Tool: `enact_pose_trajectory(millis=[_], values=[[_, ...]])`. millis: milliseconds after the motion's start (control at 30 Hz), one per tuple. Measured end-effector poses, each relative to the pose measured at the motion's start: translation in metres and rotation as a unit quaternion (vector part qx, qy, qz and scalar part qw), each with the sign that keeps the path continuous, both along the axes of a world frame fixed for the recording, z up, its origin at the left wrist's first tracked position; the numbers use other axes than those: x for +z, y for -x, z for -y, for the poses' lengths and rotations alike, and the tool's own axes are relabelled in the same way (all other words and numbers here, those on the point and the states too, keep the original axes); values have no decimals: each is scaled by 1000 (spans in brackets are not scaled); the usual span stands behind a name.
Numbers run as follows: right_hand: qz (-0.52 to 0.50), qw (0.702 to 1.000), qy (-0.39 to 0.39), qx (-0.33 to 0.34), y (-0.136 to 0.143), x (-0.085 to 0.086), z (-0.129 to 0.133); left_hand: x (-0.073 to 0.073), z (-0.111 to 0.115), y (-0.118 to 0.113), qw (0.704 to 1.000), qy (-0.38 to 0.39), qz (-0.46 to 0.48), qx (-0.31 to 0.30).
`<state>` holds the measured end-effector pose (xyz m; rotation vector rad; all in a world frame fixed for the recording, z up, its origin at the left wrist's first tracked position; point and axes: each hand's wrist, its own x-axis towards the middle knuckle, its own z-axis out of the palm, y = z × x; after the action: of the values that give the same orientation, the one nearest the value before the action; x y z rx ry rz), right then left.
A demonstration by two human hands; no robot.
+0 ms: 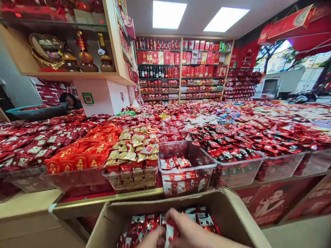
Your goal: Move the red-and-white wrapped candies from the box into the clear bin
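An open cardboard box (230, 213) at the bottom centre holds red and white wrapped packets (138, 219). My right hand (187, 229) reaches in from the right, its fingers curled around a red and white packet (169, 236). Beside it, my left hand (154, 237) touches the left side of the same packet, fingers pressed together. Just beyond the box stands a clear plastic bin (210, 166), partly filled with similar red and white packets (176, 162) in rows.
Left of that bin, another clear bin (133, 177) is heaped with gold packets (138, 143); red packets (88, 150) fill the one further left. Dark red packets (230, 141) lie heaped to the right. A gold-edged counter (108, 200) runs behind the box. Shelves (181, 74) line the back.
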<state>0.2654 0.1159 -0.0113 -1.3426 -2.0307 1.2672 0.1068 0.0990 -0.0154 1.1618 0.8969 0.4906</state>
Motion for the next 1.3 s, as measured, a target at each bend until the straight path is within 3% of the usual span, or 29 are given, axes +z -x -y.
enact_pose_trajectory(millis=[67,167,233,333,433,567,767,933,1100,1300], values=[[-115,993,17,-36,-3,11,0,4,3,-4,997,-19,20,75],[-296,946,121,-49,-8,25,-2,17,3,-3,993,-36,30,110],[-338,922,179,-53,-10,31,-4,27,2,-1,992,-46,13,117],[-330,921,195,-70,-12,34,-4,38,3,0,991,-54,-1,124],[-326,920,201,-88,-12,34,-5,39,5,-1,988,-61,11,141],[-321,922,192,-102,-12,33,-8,34,7,-2,986,-69,25,150],[-243,962,112,-58,-11,23,-6,30,8,-3,985,-118,-11,125],[-168,982,55,-66,-9,14,-7,16,10,-4,984,-77,13,159],[-126,989,5,-75,-7,20,-5,8,8,-4,981,-42,69,175],[-133,988,18,-72,-8,28,-3,4,6,-1,978,-54,118,164]])
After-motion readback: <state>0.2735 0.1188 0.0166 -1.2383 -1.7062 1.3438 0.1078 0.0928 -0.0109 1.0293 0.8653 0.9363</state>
